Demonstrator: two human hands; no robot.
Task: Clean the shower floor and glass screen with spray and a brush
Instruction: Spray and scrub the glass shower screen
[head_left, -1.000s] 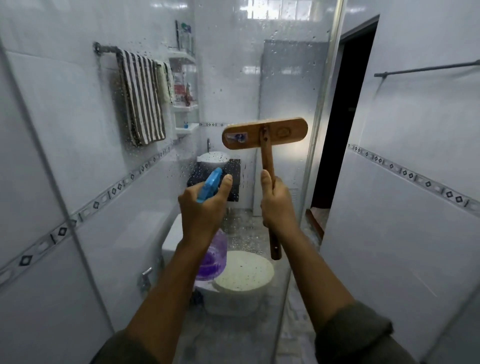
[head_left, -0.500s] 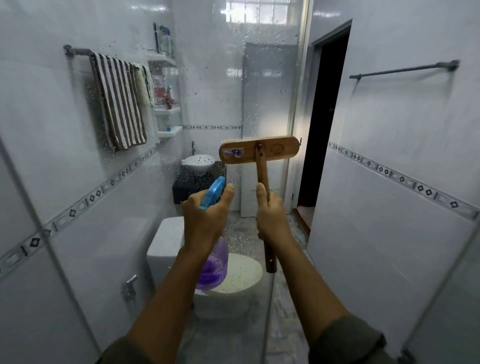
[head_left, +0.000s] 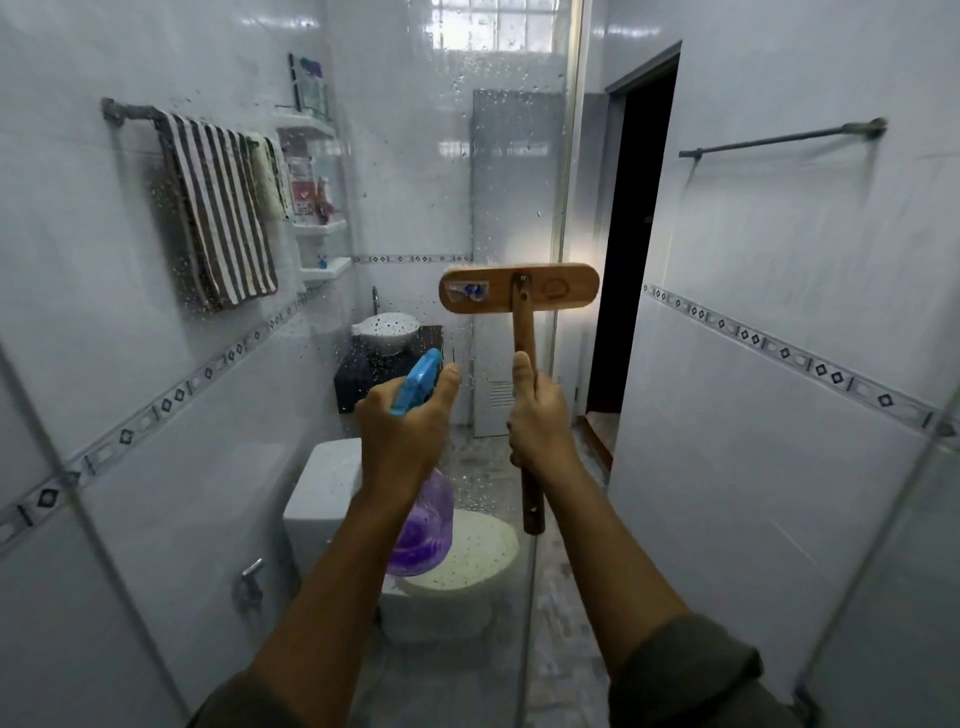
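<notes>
A glass screen speckled with droplets stands right in front of me, its edge running down near the middle. My left hand grips a spray bottle with a blue trigger head and purple liquid, nozzle aimed at the glass. My right hand grips the wooden handle of a brush, thumb up along the shaft. The brush's flat wooden head is held upright against the glass, bristles facing away from me. The shower floor is hidden below the frame.
Behind the glass are a white toilet, a wash basin, corner shelves and a striped towel on a rail. A dark doorway opens at right, beside a tiled wall with a bare rail.
The brush head has come down the glass from higher up, and both hands sit lower in view. The grips on bottle and brush are unchanged.
</notes>
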